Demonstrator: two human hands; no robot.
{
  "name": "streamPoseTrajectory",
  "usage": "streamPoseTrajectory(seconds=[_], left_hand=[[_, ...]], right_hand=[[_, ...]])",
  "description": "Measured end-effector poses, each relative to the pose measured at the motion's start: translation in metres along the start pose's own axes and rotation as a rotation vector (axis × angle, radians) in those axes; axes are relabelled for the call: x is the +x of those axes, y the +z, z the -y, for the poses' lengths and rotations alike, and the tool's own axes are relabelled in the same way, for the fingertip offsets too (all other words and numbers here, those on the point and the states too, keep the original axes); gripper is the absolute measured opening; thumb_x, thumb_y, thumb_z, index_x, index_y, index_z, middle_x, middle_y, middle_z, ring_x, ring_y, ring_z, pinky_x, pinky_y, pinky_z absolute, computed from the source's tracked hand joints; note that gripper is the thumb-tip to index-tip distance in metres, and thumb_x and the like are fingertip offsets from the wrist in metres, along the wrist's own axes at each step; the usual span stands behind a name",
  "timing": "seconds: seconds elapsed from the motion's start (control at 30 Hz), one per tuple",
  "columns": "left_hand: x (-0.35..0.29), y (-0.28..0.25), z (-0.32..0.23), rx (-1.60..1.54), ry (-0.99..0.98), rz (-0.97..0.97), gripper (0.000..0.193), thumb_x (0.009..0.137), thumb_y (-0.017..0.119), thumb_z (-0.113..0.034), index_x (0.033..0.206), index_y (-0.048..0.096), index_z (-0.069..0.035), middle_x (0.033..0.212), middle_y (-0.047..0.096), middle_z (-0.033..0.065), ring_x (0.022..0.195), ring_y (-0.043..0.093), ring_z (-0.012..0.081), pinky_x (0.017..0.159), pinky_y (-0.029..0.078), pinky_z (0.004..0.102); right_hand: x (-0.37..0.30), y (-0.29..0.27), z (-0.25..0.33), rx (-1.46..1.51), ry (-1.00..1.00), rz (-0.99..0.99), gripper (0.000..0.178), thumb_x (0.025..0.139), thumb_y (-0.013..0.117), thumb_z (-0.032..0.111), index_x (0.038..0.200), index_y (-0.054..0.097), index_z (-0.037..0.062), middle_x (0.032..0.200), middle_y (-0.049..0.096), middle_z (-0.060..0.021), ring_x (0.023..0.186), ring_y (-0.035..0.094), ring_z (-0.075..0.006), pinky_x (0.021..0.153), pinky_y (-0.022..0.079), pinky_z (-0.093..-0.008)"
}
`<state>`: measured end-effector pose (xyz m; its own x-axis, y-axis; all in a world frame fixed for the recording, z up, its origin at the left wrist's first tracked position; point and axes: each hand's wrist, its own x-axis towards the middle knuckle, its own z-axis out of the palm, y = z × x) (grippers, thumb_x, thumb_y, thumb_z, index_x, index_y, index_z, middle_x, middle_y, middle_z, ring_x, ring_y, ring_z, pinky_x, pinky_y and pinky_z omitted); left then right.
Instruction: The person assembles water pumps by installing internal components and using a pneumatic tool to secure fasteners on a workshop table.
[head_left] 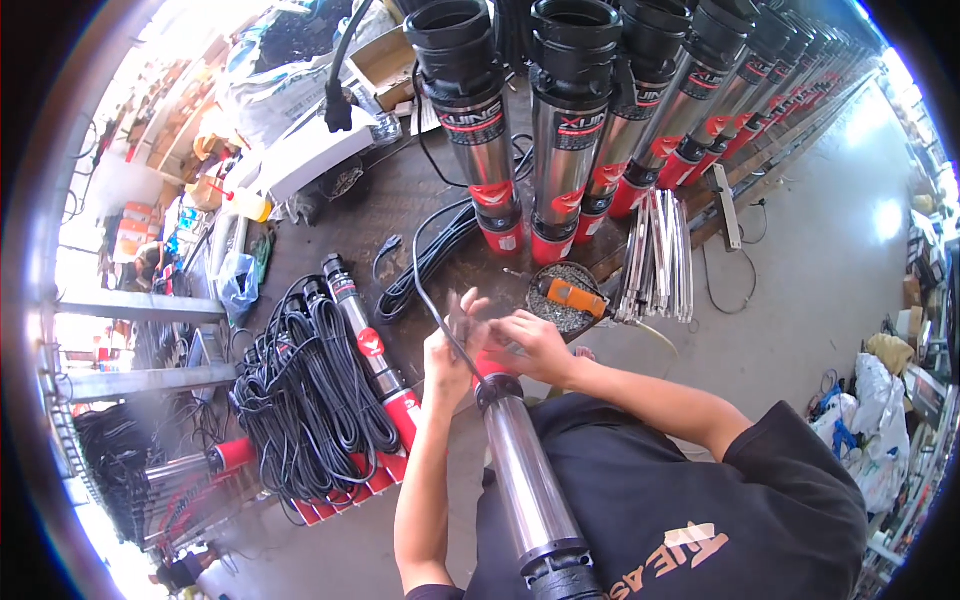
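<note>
A steel tube-shaped pump [525, 455] with a red end [487, 374] leans against my front, its black fitting toward me. At the red end, my left hand [452, 345] is raised with its fingers apart, somewhat blurred, beside the black cable [432, 300] that runs up from the pump. Over the red end bends my right hand [535, 347], its fingers drawn together. Whatever lies between those fingertips is hidden by blur. An orange-handled power tool [572, 296] rests on a round bowl of small metal parts [561, 318] just beyond my right hand.
Several upright pumps [570, 140] line the bench's [370, 215] far side. A coiled cable [440, 255] lies before them. At left are bundled cables [320, 390] with more pumps. Long metal strips [655, 260] hang over the bench edge, near a power strip [726, 205].
</note>
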<state>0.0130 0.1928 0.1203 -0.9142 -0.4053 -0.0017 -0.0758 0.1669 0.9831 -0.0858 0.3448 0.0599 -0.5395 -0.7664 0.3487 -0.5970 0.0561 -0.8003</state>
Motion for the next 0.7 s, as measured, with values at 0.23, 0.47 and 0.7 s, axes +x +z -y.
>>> streamPoseTrajectory(seconds=[0.23, 0.47, 0.7], left_hand=[[0.005, -0.031, -0.025, 0.698, 0.207, -0.236, 0.055, 0.093, 0.055, -0.001, 0.147, 0.050, -0.009, 0.086, 0.063, 0.0186, 0.077, 0.064, 0.0360, 0.071, 0.050, 0.0427], [-0.007, -0.052, -0.021, 1.085, -0.070, -0.084, 0.030, 0.091, 0.062, -0.010, 0.121, 0.063, -0.006, 0.083, 0.068, 0.0176, 0.081, 0.068, 0.0359, 0.077, 0.053, 0.0439], [-0.063, -0.043, 0.016, 1.006, -0.098, 0.123, 0.025, 0.081, 0.065, -0.009, 0.105, 0.067, -0.007, 0.095, 0.068, 0.0156, 0.091, 0.064, 0.0341, 0.083, 0.052, 0.0443]], right_hand=[[0.018, -0.029, 0.040, 0.437, 0.353, 0.719, 0.048, 0.085, 0.078, 0.043, 0.116, 0.070, 0.0060, 0.076, 0.065, -0.0129, 0.069, 0.061, -0.0236, 0.069, 0.050, -0.0353], [0.024, 0.005, 0.037, 0.317, -0.076, 0.502, 0.038, 0.088, 0.074, 0.033, 0.074, 0.065, -0.0014, 0.065, 0.057, -0.0177, 0.058, 0.053, -0.0335, 0.058, 0.045, -0.0422], [0.098, -0.022, 0.074, 0.792, 0.635, 0.519, 0.032, 0.097, 0.068, 0.032, 0.091, 0.074, 0.0004, 0.065, 0.056, 0.0030, 0.059, 0.048, -0.0040, 0.053, 0.036, -0.0252]])
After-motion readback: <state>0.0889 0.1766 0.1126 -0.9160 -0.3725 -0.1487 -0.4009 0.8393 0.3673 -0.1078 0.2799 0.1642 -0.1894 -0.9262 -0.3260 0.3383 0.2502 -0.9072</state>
